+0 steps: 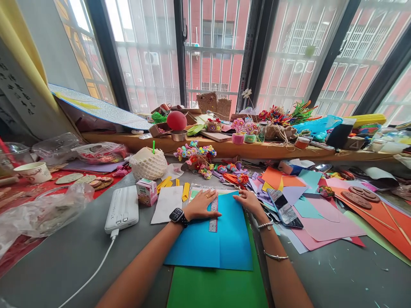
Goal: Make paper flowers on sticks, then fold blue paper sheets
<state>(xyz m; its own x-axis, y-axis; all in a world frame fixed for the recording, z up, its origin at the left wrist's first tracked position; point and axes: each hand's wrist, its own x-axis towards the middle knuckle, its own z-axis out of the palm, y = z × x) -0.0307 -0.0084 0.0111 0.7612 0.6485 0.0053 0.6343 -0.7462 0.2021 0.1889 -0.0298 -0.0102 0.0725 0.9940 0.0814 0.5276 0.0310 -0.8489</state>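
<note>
My left hand (202, 205) lies flat with its fingers spread, pressing a narrow printed ruler (213, 226) onto a sheet of blue paper (192, 250). A straight vertical line runs down the blue paper below the ruler, and the paper's far edge slants up on the right. At the far right corner of that sheet, my right hand (248, 201) has its fingers bent and pinched on the edge. Under the blue paper lies a green sheet (215, 288), partly covered.
A phone (285, 208) rests on coloured paper scraps right of my hand. To the left are a white power bank (122, 209) with a cable, a pink drink carton (147, 192) and a net-wrapped coconut (148, 164). Crafts crowd the wooden sill (154, 143).
</note>
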